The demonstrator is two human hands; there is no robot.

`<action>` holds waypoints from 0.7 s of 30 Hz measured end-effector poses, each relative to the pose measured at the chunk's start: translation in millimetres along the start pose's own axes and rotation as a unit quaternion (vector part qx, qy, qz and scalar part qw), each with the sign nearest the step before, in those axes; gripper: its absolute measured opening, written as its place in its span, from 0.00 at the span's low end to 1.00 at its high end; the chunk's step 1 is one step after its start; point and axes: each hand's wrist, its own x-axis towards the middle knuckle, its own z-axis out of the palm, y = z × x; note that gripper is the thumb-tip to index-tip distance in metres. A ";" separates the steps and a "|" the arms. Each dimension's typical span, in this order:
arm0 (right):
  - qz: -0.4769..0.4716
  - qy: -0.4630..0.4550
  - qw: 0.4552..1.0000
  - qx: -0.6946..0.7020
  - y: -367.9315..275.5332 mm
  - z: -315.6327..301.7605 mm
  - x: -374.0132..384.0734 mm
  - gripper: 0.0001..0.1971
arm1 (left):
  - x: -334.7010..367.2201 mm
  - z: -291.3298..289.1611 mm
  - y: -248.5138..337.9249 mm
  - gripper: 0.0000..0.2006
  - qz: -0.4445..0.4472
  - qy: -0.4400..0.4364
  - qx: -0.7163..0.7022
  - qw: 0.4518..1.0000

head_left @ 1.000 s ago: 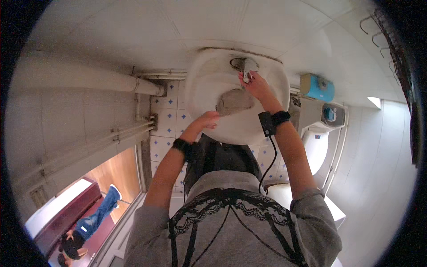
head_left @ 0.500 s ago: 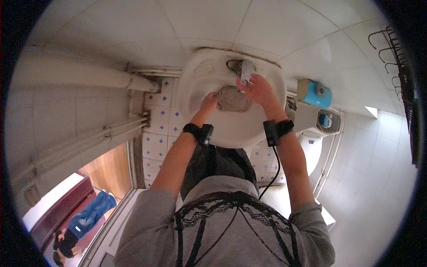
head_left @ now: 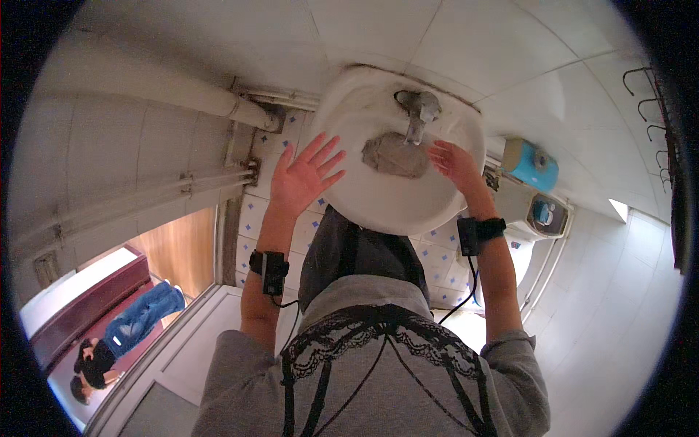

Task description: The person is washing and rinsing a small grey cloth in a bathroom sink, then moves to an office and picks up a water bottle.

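A white washbasin [head_left: 364, 197] stands against the tiled wall, with a metal tap [head_left: 420, 113] at its back. A grey, roughly rectangular patch [head_left: 397, 155] lies at the basin's bottom under the spout; I cannot tell what it is. Raised off the basin's left rim, my left hand [head_left: 304, 175] is open and empty, palm showing, fingers spread. My right hand [head_left: 455, 166] hovers over the basin's right side, to the right of the spout and apart from it. Its fingers are stretched out, slightly bent, with nothing visible in them.
A blue-fronted box [head_left: 531, 166] and an opened toilet tank [head_left: 547, 213] stand to the right. Hooks [head_left: 644, 109] line the far right wall. Pipes [head_left: 218, 175] run along the left wall. Beyond a doorway at lower left, a person [head_left: 124, 335] lies on a dark red sofa [head_left: 87, 298].
My left hand has moved left, out of the basin, and spread its fingers. My right hand has left the tap and shifted right. The view has shifted slightly.
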 end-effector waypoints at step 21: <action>-0.574 -0.388 0.703 -0.161 -153.4 159.1 -230.7 0.27 | -21.4 77.7 -5.4 0.31 0.067 -0.056 -0.073 0.994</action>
